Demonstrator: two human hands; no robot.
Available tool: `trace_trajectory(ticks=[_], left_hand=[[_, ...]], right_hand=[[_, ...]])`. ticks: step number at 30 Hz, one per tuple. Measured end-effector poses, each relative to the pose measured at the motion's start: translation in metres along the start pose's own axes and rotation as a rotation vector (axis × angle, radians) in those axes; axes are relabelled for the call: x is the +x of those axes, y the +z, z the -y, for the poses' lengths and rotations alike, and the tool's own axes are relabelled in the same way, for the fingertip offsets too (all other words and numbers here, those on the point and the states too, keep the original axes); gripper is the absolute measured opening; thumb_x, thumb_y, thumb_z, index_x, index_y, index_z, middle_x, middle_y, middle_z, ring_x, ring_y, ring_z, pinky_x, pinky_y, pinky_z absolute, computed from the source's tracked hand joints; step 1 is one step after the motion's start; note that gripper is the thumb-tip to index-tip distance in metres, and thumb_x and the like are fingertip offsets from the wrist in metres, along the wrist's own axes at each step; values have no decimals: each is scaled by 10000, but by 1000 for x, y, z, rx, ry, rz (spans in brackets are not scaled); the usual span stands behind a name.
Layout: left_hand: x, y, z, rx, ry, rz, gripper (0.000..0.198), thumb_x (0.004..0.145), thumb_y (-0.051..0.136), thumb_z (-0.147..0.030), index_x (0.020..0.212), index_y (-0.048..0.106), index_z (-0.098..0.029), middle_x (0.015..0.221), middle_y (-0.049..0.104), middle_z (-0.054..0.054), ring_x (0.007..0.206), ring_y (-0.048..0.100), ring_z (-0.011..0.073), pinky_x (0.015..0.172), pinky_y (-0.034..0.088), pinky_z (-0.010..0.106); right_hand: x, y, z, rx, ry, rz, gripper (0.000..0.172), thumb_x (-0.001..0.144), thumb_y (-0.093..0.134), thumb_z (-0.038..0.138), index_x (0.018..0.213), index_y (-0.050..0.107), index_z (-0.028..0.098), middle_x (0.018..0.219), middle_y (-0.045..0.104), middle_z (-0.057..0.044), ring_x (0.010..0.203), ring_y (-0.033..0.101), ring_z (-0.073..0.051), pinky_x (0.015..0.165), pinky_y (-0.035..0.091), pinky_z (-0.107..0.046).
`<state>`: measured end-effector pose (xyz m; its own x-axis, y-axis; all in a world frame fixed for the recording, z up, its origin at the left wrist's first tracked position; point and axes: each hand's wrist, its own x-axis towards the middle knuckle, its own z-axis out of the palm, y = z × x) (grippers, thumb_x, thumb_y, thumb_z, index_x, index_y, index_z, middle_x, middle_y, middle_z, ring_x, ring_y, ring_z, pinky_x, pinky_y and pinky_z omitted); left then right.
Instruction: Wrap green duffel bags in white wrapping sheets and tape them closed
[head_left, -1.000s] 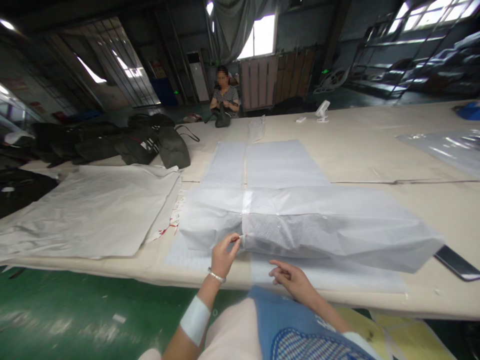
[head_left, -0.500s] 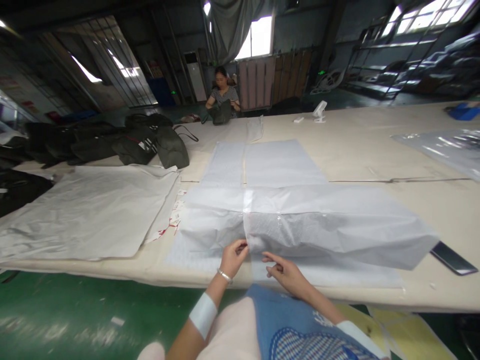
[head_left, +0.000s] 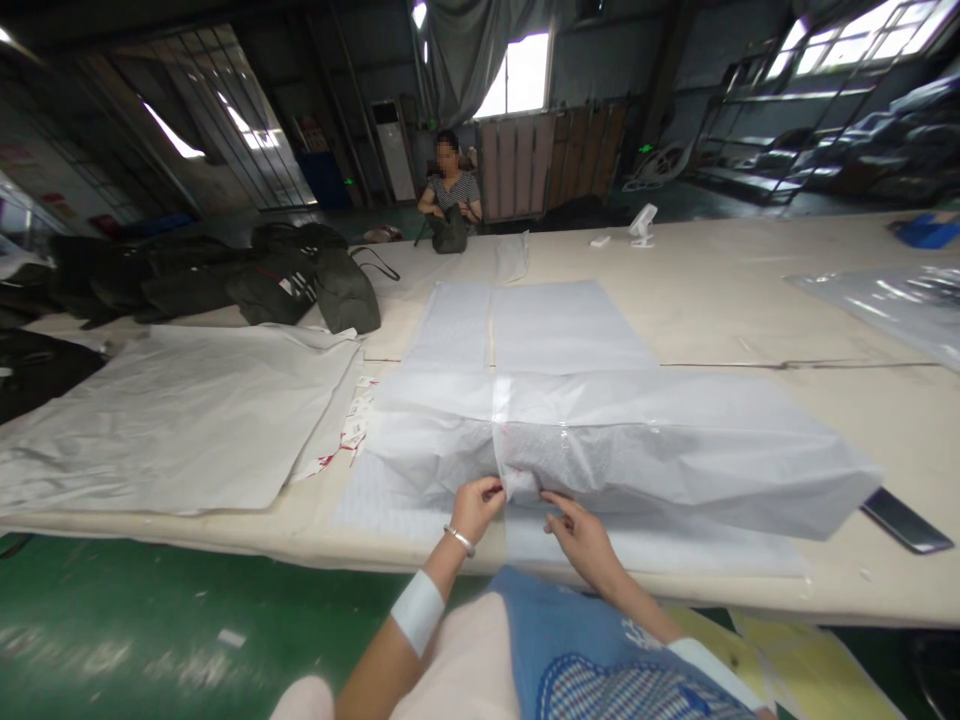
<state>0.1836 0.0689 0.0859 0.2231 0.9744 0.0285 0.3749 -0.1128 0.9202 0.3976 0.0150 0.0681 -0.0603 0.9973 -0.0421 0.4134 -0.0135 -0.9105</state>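
Observation:
A translucent white plastic sheet (head_left: pixel 675 460) lies folded across the table in front of me, creased along its near side. A shiny strip like clear tape (head_left: pixel 501 400) runs down its middle. My left hand (head_left: pixel 478 508) pinches the sheet's near edge at the lower end of this strip, thumb and fingers together. Just to the right, my right hand (head_left: pixel 581 538) reaches its index finger to the sheet, touching or almost touching it. Its thumb stands apart and the other fingers are partly curled. More pale sheets (head_left: pixel 570 320) lie flat beneath and behind.
Left of me lies a large whitish sheet (head_left: pixel 180 420), with red-and-white tags (head_left: pixel 356 425) beside it. Dark bags (head_left: pixel 341 290) are piled behind. A phone (head_left: pixel 906 520) rests near the right front edge. Across the table (head_left: pixel 727 300), a person (head_left: pixel 454 195) handles a dark bag.
Both my hands have shifted slightly right. The right index finger has come up to the sheet, and the near edge between my hands now bulges a little.

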Motion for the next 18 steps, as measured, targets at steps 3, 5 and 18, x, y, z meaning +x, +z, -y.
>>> trace_trajectory(ticks=[3, 5, 18], left_hand=[[-3, -1, -2, 26, 17, -1, 152, 817, 561, -202, 890, 690, -167, 866, 744, 30, 809, 691, 162, 730, 506, 230], [-7, -4, -3, 54, 29, -9, 148, 843, 536, -201, 927, 655, -174, 878, 737, 28, 824, 690, 154, 731, 494, 222], [-22, -21, 2, 318, 155, -234, 186, 957, 467, -341, 978, 599, -211, 895, 692, 33, 848, 655, 171, 748, 458, 261]], right_hand=[[1, 0, -5, -54, 21, -64, 448, 851, 468, 417, 1212, 614, 196, 1202, 650, -122, 751, 703, -209, 808, 544, -385], [1, 1, -5, -39, 21, -34, 462, 848, 477, 427, 1222, 611, 192, 1203, 653, -117, 735, 704, -205, 784, 549, -372], [-1, 11, -9, 96, 51, 78, 475, 834, 530, 439, 1233, 614, 196, 1122, 697, -109, 702, 700, -194, 741, 558, -344]])
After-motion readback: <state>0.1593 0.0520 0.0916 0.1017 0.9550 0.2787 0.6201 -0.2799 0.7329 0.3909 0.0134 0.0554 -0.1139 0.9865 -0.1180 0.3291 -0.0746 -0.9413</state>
